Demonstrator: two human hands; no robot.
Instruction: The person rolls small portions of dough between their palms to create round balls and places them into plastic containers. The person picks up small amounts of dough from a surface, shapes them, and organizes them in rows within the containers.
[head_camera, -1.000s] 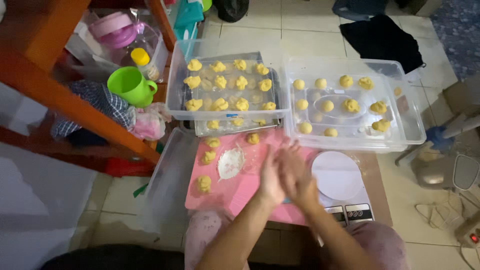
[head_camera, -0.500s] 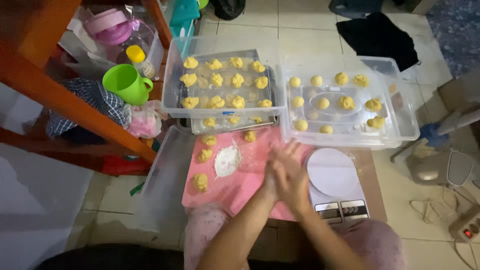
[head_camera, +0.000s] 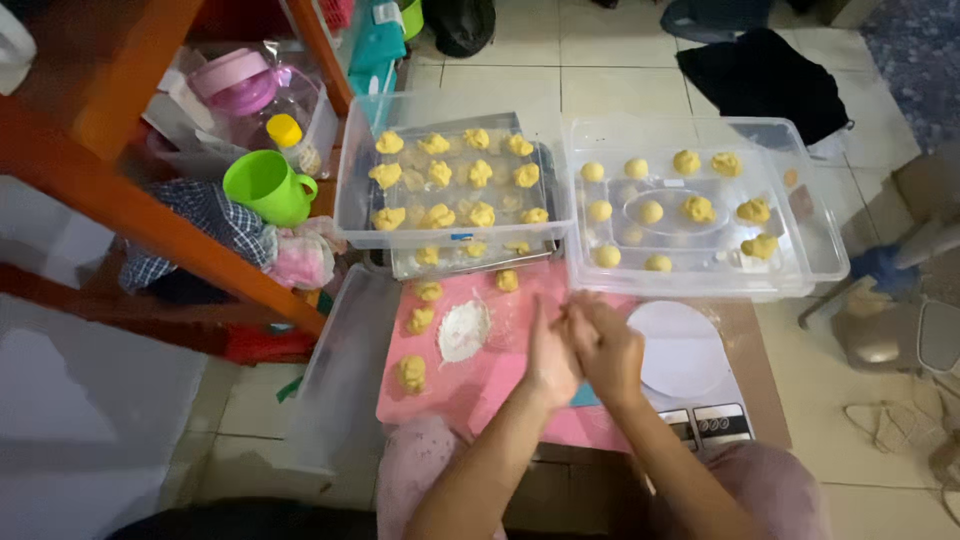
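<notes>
My left hand (head_camera: 550, 352) and my right hand (head_camera: 606, 346) are pressed together, palm to palm, over a pink mat (head_camera: 470, 385). Whatever lies between the palms is hidden. On the mat, left of my hands, sit a small heap of white flour (head_camera: 464, 329) and three yellow dough pieces (head_camera: 420, 320). Beyond the mat a clear tub (head_camera: 452, 180) holds a metal tray with several shaped yellow dough pieces. To its right a second clear tub (head_camera: 700, 212) holds several round yellow dough balls.
A white kitchen scale (head_camera: 684, 360) sits right of my hands on brown board. A clear lid (head_camera: 345, 370) lies left of the mat. A wooden shelf (head_camera: 150, 210) at left carries a green mug (head_camera: 266, 186), cloths and plastic containers. Black cloth (head_camera: 765, 70) lies on the tiled floor.
My hands stay pressed together over the mat and shift slightly against each other. The camera view has drifted a little; nothing else has moved.
</notes>
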